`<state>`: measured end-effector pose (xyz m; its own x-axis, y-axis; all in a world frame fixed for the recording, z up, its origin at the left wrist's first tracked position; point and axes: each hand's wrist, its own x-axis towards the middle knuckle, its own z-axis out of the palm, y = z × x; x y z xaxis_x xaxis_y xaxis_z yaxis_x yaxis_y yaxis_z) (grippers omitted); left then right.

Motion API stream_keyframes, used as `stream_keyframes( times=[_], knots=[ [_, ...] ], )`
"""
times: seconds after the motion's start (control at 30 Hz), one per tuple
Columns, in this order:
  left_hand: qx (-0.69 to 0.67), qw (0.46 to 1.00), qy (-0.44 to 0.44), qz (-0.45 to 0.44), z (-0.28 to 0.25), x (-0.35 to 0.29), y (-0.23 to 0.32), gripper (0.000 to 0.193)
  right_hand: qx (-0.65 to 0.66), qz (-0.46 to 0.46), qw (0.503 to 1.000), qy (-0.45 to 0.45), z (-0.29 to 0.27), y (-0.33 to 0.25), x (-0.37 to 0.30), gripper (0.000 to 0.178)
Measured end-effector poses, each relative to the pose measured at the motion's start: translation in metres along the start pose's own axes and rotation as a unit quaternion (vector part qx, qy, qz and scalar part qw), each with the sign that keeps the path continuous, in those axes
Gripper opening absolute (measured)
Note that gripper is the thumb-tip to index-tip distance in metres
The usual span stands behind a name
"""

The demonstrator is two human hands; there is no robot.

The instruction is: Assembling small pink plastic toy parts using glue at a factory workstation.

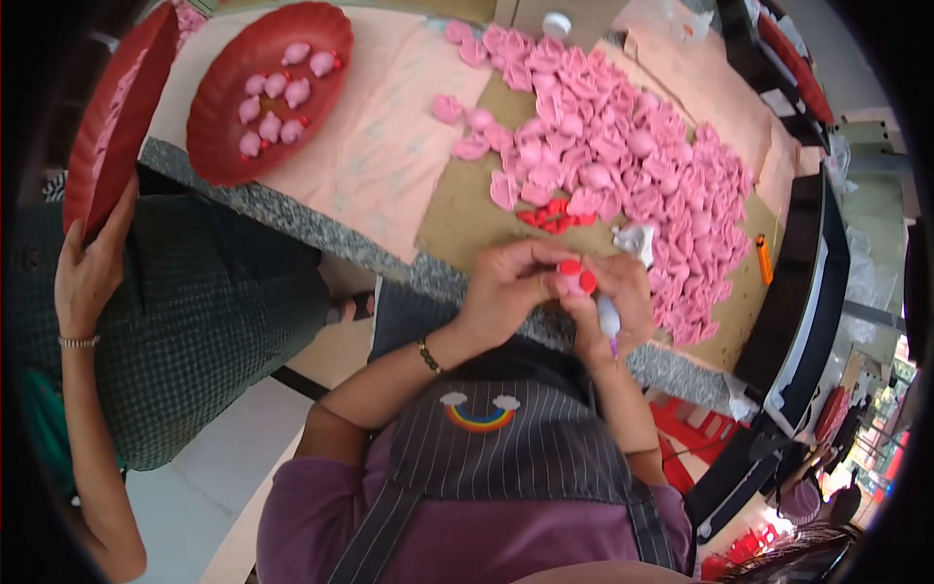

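Note:
My left hand [506, 292] pinches a small pink figure with red ears [574, 277] just above the granite counter edge [292, 226]. My right hand [623, 307] meets it from the right, gripping a white tube with a purple tip [609, 319] and touching the same figure. Just beyond my hands lie a few small red pieces [555, 216] on brown cardboard [467, 209]. A large heap of pink pieces [623, 165] covers the cardboard past them.
A red oval tray [219, 136] at the far left holds several finished pink figures [277, 102]. Another person's hand [88, 268] holds a second red tray [112, 127] at the left edge. An orange lighter [765, 259] lies right of the heap.

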<state>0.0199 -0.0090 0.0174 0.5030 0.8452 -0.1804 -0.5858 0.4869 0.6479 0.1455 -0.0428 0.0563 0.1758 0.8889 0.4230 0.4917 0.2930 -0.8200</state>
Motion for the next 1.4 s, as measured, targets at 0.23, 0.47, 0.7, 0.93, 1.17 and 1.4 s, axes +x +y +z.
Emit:
stream_keyframes(
  times=[0.23,0.47,0.7,0.93,1.17,1.4],
  knots=[
    [-0.077,0.997,-0.011,-0.021,-0.011,0.012,0.01,0.018,0.0,0.061,0.998,-0.01,0.012,-0.004,0.013,0.029],
    [0.174,0.984,-0.03,0.032,0.008,0.009,0.027,0.026,0.059,0.069,0.994,0.06,0.006,0.005,0.004,0.024],
    [0.652,0.66,0.077,0.365,-0.003,0.112,0.089,0.035,0.147,0.029,0.987,0.062,0.003,0.004,-0.014,0.019],
    [0.729,0.625,0.108,0.257,-0.027,0.151,0.08,0.042,0.097,0.039,0.994,-0.023,0.0,0.012,-0.027,0.023],
    [0.683,0.642,0.067,0.342,-0.046,0.152,0.095,0.029,0.062,0.032,0.997,-0.034,-0.002,0.008,-0.025,0.027],
    [0.672,0.579,0.094,0.453,0.022,0.057,0.119,0.015,0.087,0.027,0.994,-0.053,-0.003,0.003,-0.026,0.023]
  ],
)
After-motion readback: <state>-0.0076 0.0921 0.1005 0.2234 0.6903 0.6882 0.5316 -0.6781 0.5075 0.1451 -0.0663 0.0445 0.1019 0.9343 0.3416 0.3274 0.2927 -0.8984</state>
